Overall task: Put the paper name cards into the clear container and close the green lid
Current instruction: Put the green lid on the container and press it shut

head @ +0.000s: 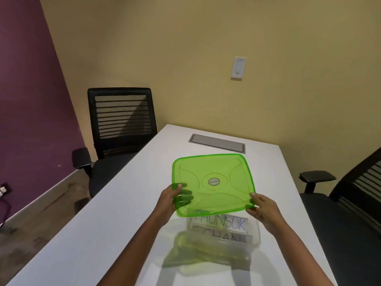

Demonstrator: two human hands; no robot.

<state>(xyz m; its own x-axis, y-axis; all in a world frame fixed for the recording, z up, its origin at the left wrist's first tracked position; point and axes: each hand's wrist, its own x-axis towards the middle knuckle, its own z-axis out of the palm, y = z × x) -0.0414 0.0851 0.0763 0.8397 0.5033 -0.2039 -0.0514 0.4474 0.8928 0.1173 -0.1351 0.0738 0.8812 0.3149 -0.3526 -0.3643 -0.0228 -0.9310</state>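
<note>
A translucent green square lid (213,182) hangs in the air above the table, tilted toward me. My left hand (172,198) grips its near left corner, fingers showing through the plastic. My right hand (261,209) grips its near right corner. Below the lid's near edge sits the clear container (255,234) on the white table. Inside it stand paper name cards (224,228) with blue and black lettering, partly covered by the lid.
The white table (127,203) has a grey cable hatch (216,142) at its far end. A black mesh office chair (115,137) stands at the left side, another chair (350,203) at the right. A wall switch (238,68) is on the yellow wall.
</note>
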